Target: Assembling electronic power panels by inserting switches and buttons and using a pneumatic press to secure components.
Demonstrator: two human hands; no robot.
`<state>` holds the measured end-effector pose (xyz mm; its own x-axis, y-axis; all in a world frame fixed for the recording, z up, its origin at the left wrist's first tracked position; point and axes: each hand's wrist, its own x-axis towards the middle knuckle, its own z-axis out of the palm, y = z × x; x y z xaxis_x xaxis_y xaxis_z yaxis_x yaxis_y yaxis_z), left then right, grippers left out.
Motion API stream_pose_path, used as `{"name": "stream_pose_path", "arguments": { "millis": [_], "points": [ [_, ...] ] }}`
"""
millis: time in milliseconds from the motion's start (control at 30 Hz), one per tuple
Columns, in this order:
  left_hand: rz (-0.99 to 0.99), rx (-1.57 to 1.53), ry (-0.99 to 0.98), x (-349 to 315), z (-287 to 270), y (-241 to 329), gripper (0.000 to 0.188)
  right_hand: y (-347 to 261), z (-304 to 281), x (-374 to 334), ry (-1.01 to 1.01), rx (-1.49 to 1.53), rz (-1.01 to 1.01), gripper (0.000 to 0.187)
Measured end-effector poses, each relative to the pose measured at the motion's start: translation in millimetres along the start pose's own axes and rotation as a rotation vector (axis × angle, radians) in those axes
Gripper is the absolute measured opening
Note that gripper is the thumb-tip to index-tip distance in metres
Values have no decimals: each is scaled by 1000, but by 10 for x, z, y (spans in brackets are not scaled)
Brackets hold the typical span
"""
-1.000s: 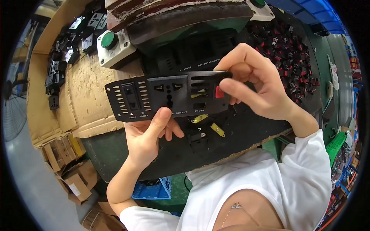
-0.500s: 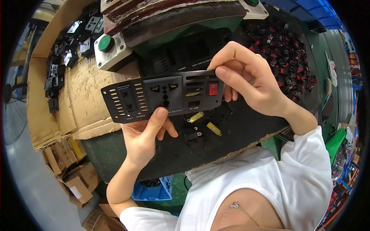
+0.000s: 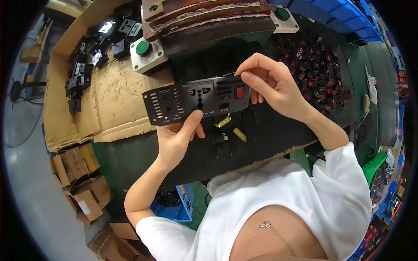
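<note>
A black inverter front panel, with a universal socket, slots and a red rocker switch, is held level above the bench. My left hand grips its lower edge, thumb on the front and fingers behind. At the upper right corner my right hand pinches the panel between thumb and forefinger, its other fingers curled behind. Two brass-coloured metal strips lie on the black bench just below the panel, near a small black part. Part of another black panel behind is mostly hidden.
A press-like fixture with green buttons stands at the back. Red-and-black switches are heaped at the right. Black sockets lie on the cardboard at the left. A blue crate sits below the bench edge.
The panel's left end has moved right and up in the view, with my left hand. My right hand keeps its pinch at the corner. The whole view has shifted somewhat.
</note>
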<state>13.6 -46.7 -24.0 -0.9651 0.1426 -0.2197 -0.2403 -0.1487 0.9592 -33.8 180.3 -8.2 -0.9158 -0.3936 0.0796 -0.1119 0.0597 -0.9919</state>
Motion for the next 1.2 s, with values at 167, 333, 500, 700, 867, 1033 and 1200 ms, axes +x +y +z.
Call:
{"name": "stream_pose_path", "arguments": {
  "millis": [167, 333, 500, 700, 867, 1033, 1200],
  "points": [
    [25, -64, -13, 13, 11, -20, 6, -3, 0, 2, -5, 20, -4, 10],
    [35, -73, -22, 59, 78, -25, 7, -11, -75, -7, 5, 2, -22, 10],
    [51, -87, 1, 82, 119, 40, 7, -77, -101, 47, -24, -25, -10, 11],
    [204, -265, 344, -132, -20, 349, 30, -109, -42, 105, 127, -83, 46, 22],
    [1018, -563, 843, -808, -678, 300, 39, 67, -324, 88, 122, -42, -46, 24],
    [988, -881, 1240, -1260, -826, -284, 41, 169, -275, 112, 64, -97, -54, 26],
    [871, -824, 1104, -1176, -582, -418, 30, 143, -198, 131, 33, -108, -75, 27]
  ]
}}
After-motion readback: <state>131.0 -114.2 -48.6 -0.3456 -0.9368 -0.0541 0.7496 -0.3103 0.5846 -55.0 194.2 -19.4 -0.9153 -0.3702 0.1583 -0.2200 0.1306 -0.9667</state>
